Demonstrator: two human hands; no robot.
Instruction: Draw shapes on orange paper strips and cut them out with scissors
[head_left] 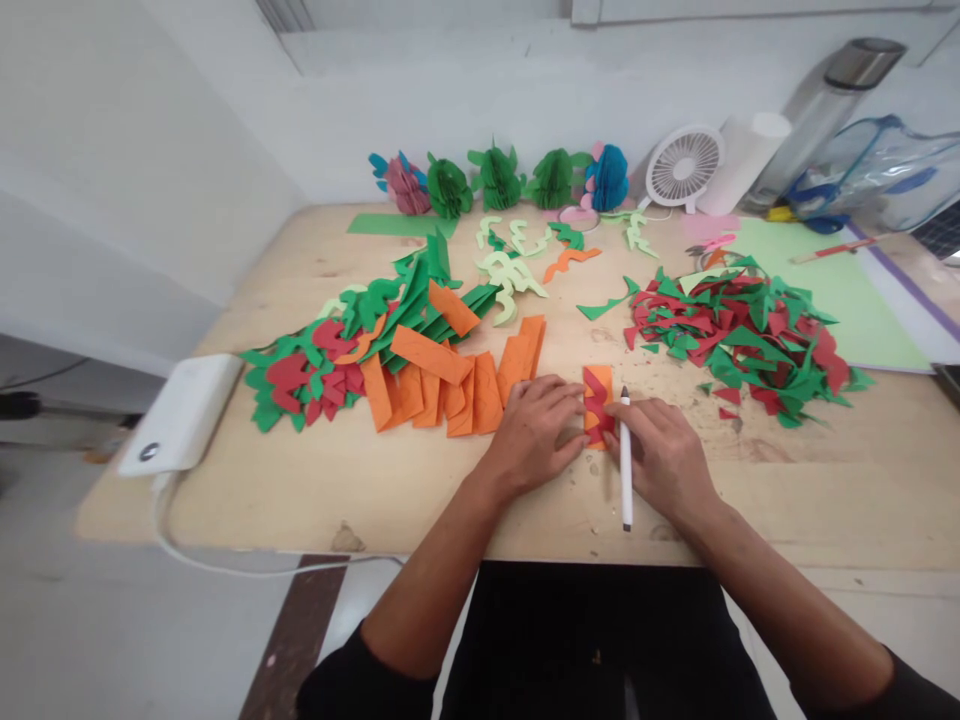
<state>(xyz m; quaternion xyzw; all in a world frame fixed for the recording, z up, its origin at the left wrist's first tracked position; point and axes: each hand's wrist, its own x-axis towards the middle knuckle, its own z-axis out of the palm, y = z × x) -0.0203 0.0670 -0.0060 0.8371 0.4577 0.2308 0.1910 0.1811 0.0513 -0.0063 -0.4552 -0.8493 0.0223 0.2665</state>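
- A pale wooden tabletop [465, 500] stands against a white wall [450, 90]
- At the left edge, a white rectangular plastic device [182, 415] with a white cable [225, 568] running from it
- Beside it, a pile of green and red wavy paper cutouts [296, 375], next to folded green paper strips [427, 300] and a spread of plain orange paper strips [431, 360]
- Along the wall, a row of pleated paper figures [495, 178] in pink, green and blue, with pale green wavy cutouts [506, 275] in front of them
- The left hand [536, 425] lies palm down, thumb and forefinger apart, their tips at the left side of an orange paper strip [589, 375]
- On that strip, near the front edge of the tabletop and between the hands, lies a red wavy paper shape [596, 405]
- The right hand [667, 450] has its fingers drawn in around a white pen with dark ends [626, 470], fingertips at the strip's right side; the exact grip is partly hidden, so it seems a loose one
- Farther right, a heap of red and green paper scraps [742, 335], a small white fan [684, 168] and a clear bottle with a metallic cap [814, 125]
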